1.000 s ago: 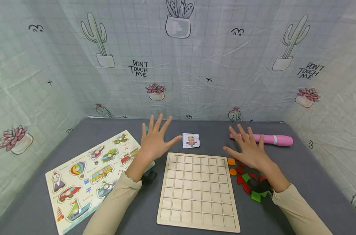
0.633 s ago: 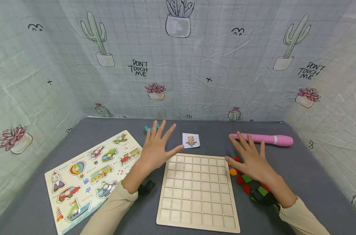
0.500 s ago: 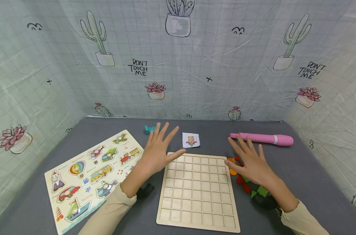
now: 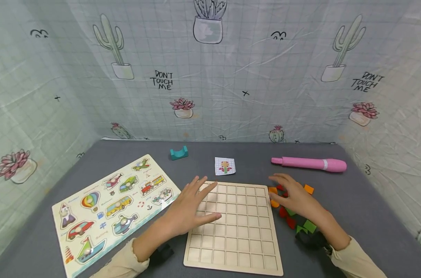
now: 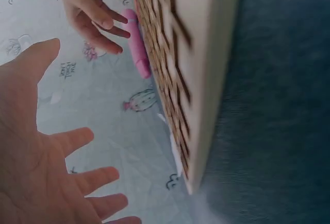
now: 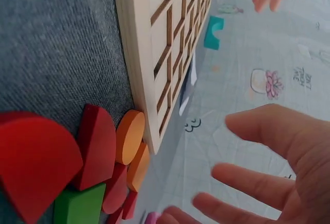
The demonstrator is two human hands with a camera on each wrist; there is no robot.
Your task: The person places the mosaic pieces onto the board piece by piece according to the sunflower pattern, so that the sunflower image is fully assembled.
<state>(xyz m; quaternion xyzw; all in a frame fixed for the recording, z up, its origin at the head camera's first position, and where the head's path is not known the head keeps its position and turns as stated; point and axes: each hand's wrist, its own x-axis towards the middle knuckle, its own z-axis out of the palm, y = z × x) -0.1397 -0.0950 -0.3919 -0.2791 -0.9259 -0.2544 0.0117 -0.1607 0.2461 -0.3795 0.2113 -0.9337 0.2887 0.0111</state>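
Grid board (image 4: 231,227) lay flat on the tabletop (image 4: 366,204) between the hands, apparently set centrally so that either could reach it.

Left hand (image 4: 186,210): grip relaxed and holding nothing, fingers spread, raised over the left part of the board; the left wrist view showed a gap beneath. Right hand (image 4: 298,199): likewise free of any object, fingers slightly bent with thumb apart, above the pieces by the board's right edge. Those pieces were presumably heaped there for convenient pick-up by that hand.

A printed card (image 4: 225,166) lay beyond the board's far edge, probably to stay visible. Puzzle board (image 4: 77,214), teal block (image 4: 179,154) and pink stick (image 4: 307,164) sat outside the central area, seemingly kept out of the way.

Materials: grid board looked like pale wood, with thin raised strips forming square cells. Pieces were thick, smooth-faced and painted: a red wedge (image 6: 38,159) with a curved back, an orange disc (image 6: 130,137) just beside the board's corner, a green block (image 6: 77,206) with straight edges. Tabletop covering appeared dark, woven cloth; the backdrop (image 4: 213,85) was creased, cactus-printed sheet, possibly plastic-coated.
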